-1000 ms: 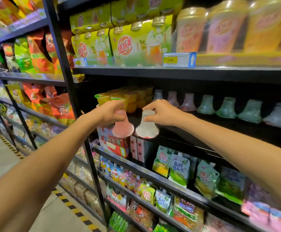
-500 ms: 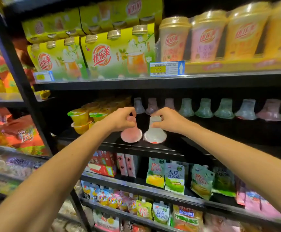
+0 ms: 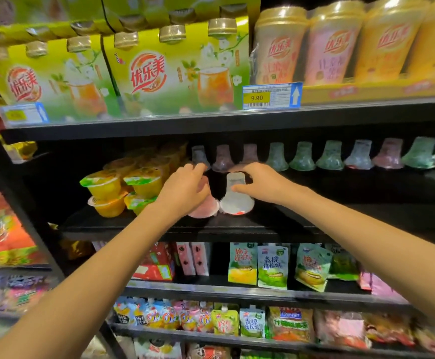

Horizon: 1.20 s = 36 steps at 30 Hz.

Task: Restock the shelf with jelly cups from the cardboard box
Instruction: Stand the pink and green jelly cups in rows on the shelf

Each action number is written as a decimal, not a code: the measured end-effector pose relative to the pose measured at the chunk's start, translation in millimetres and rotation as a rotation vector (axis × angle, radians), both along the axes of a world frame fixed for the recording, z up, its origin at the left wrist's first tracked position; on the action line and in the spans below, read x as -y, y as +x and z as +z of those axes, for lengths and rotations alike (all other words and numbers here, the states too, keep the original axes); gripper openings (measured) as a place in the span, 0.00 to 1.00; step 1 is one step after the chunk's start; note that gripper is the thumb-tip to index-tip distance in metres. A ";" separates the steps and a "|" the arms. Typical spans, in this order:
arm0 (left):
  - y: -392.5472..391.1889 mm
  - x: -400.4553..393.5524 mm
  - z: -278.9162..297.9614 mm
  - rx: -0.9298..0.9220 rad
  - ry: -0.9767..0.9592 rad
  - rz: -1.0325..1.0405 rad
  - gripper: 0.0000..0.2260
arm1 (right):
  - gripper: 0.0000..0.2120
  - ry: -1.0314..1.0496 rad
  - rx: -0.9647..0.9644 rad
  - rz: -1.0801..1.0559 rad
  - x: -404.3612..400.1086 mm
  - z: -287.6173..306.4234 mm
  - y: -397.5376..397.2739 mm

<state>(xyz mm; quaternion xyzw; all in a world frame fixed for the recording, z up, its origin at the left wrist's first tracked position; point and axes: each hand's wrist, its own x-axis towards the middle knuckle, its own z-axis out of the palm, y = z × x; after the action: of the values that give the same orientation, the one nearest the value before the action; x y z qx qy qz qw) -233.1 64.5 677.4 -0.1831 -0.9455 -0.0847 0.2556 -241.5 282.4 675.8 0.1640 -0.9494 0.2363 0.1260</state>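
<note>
Two bell-shaped jelly cups stand upside down side by side on the black middle shelf point(image 3: 237, 226). My left hand point(image 3: 185, 187) grips the narrow top of the pink jelly cup point(image 3: 204, 209), which it mostly hides. The white jelly cup point(image 3: 236, 198) is held at its narrow top by my right hand point(image 3: 258, 182). Behind them, along the back of the same shelf, runs a row of jelly cups point(image 3: 328, 158) in pink, green and pale tones. The cardboard box is out of view.
Stacked yellow fruit cups point(image 3: 123, 190) stand just left of my left hand. The upper shelf with milk tea boxes point(image 3: 175, 71) and tall cups point(image 3: 333, 45) hangs low overhead. Snack pouches point(image 3: 271, 265) fill the shelves below. The shelf is bare to the right of the white cup.
Both hands carried the pink and white cups forward from the air before the shelf and set them down on the middle shelf. The view shifted closer and to the right.
</note>
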 end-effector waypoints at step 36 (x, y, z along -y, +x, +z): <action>19.9 18.5 -84.2 0.048 0.172 -0.161 0.14 | 0.17 0.204 -0.159 0.162 -20.7 -69.1 24.0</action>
<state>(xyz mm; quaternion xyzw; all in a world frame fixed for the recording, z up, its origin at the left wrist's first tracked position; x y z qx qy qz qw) -213.2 46.1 593.3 -0.2335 -0.9229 -0.1903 0.2400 -217.5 303.1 606.7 0.2703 -0.9391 0.1345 0.1642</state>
